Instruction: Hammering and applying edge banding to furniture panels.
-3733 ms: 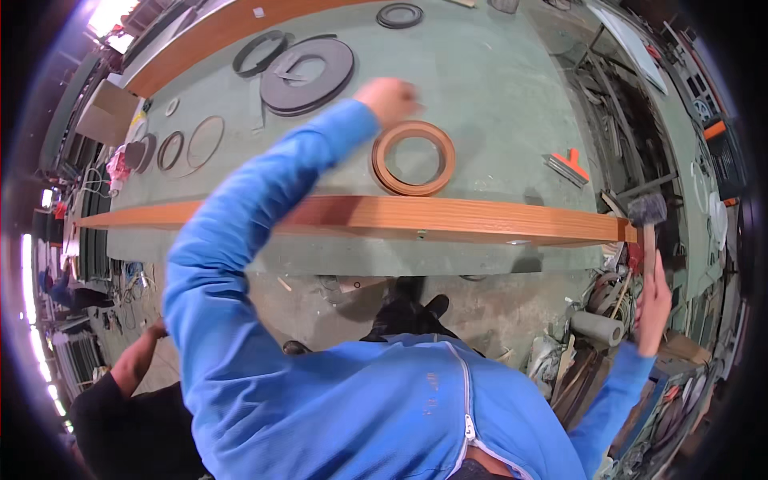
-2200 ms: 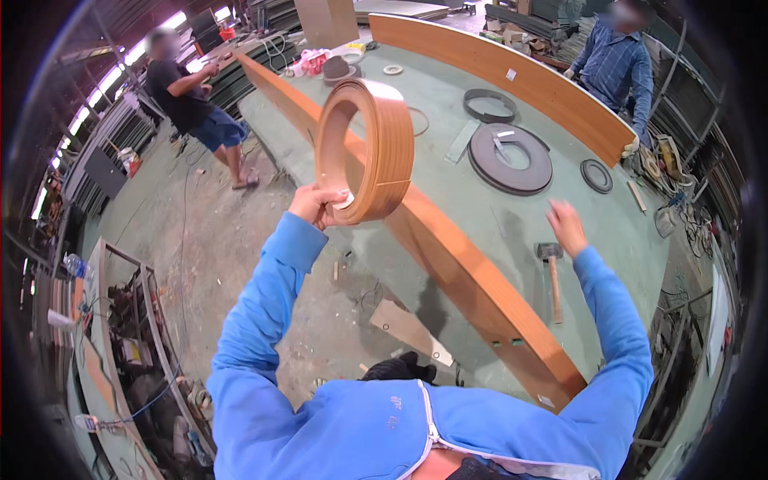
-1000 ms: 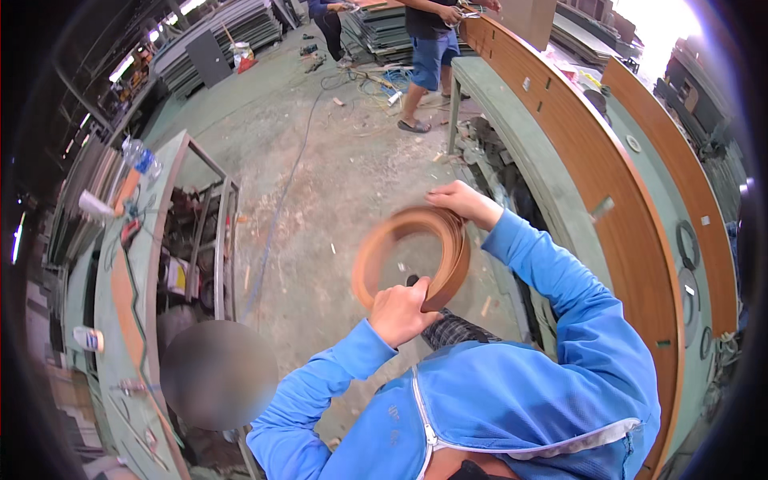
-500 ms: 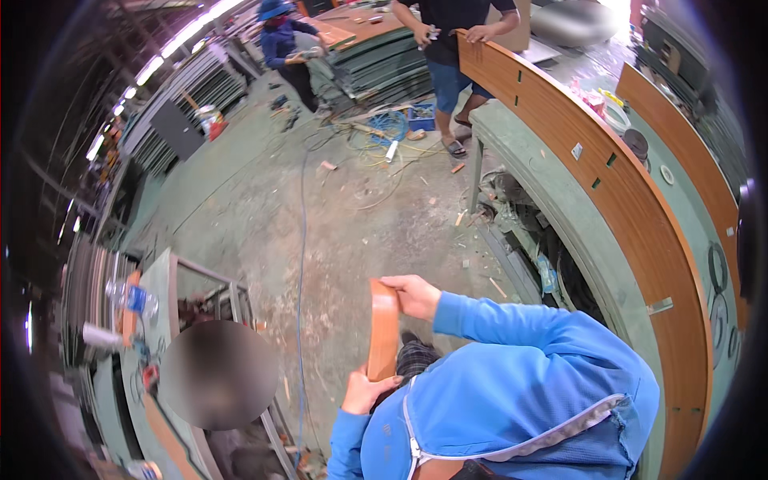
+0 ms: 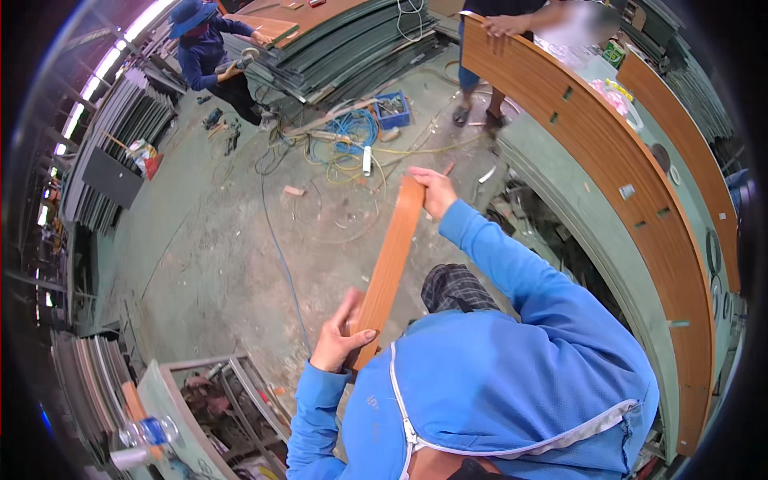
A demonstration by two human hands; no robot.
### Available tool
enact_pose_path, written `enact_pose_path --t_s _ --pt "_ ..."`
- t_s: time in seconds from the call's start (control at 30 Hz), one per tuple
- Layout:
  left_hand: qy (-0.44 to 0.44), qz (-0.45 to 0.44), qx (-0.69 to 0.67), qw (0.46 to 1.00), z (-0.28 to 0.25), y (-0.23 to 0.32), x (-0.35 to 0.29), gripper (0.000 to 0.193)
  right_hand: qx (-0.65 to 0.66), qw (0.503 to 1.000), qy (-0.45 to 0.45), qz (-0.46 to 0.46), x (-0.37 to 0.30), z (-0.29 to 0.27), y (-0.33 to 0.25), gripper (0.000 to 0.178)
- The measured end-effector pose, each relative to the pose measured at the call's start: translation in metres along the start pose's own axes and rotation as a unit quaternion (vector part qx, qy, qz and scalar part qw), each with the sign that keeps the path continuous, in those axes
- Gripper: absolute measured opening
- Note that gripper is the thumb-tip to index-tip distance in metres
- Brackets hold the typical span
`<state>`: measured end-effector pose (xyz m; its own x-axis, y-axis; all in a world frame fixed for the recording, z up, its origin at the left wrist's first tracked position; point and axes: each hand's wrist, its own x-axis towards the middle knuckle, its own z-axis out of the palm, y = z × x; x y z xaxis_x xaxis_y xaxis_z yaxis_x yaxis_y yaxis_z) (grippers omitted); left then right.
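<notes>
A narrow wood-grain board (image 5: 390,264), orange-brown, is held at a slant in front of my body. My left hand (image 5: 340,336) grips its near end, with the thumb lying across the board and the fingers along its left edge. At the far end my right hand (image 5: 432,192) is closed around the right edge and tip. Both forearms are in blue sleeves. The board's underside and some of my fingers are hidden.
A long wooden panel with slots (image 5: 596,116) stands on the green-topped table at right, steadied by a co-worker's hand (image 5: 508,28). Another worker in a blue hat (image 5: 192,16) holds a tool. Cables (image 5: 352,132) and a blue crate (image 5: 392,110) lie on the floor. A bottle (image 5: 148,432) is at lower left.
The board now shows longer and slants to the right, its far end raised outward with my right hand. My left hand has shifted left and up in the picture. My view has turned.
</notes>
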<state>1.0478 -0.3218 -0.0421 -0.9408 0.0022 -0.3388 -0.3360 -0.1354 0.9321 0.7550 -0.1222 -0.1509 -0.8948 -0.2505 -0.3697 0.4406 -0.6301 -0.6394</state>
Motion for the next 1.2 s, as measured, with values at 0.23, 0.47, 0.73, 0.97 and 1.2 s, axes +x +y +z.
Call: enact_pose_path --t_s 0.23,0.47,0.73,0.97,1.2 --pt "-0.033 -0.044 -0.040 0.998 -0.072 0.049 0.206 0.048 0.077 0.987 -0.014 0.140 0.178 0.040 0.004 0.038" --pt "0.017 -0.043 -0.065 0.997 -0.103 0.125 0.401 0.047 0.065 0.970 -0.091 0.217 0.294 0.142 -0.021 0.032" --pt "-0.061 -0.062 -0.066 0.994 -0.126 0.218 0.579 0.038 0.121 0.977 -0.079 0.158 0.440 0.202 -0.087 0.032" --pt "-0.188 -0.038 -0.025 0.981 -0.152 0.277 0.751 0.049 0.084 0.990 -0.116 -0.001 0.586 0.247 -0.189 0.026" --pt "-0.176 0.023 0.045 0.983 -0.103 0.366 0.929 0.027 0.118 0.984 -0.061 -0.118 0.713 0.252 -0.293 0.023"
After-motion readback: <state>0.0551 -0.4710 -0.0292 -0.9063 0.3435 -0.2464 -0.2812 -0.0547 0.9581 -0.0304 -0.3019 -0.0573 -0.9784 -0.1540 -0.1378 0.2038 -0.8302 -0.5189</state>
